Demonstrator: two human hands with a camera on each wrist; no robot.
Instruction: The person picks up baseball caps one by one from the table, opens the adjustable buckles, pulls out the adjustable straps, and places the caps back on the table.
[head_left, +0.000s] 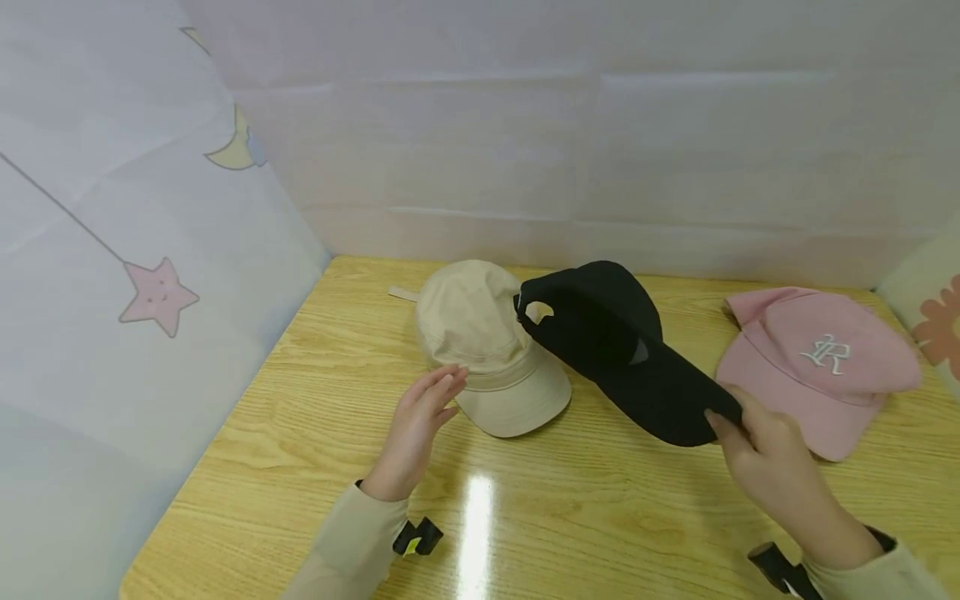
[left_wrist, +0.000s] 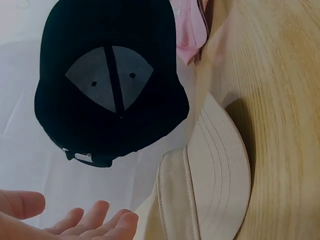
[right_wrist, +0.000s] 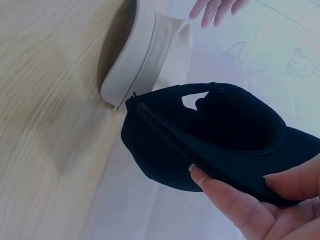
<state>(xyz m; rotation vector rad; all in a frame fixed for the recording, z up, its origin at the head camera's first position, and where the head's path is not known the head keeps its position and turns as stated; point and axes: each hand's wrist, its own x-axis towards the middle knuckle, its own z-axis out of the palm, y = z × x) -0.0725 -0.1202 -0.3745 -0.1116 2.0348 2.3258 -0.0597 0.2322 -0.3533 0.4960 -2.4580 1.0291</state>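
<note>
My right hand (head_left: pixel 776 467) pinches the brim of a black baseball cap (head_left: pixel 630 325) between thumb and fingers. The cap is held up and tilted, its hollow inside and rear strap opening turned toward my left side, as the left wrist view (left_wrist: pixel 115 100) also shows. A beige cap (head_left: pixel 472 321) rests on the table, brim toward me, partly overlapped by the black one in the head view. My left hand (head_left: pixel 420 425) hovers by the beige cap's left front with fingers extended and nothing in its grasp. In the right wrist view, thumb and fingers press the black brim (right_wrist: pixel 240 175).
A pink cap (head_left: pixel 832 358) with a white embroidered letter lies at the right of the wooden table (head_left: pixel 300 417), behind my right hand. A pale cloth wall (head_left: pixel 525 150) stands along the table's back, and another with a pink star (head_left: pixel 159 297) borders the left.
</note>
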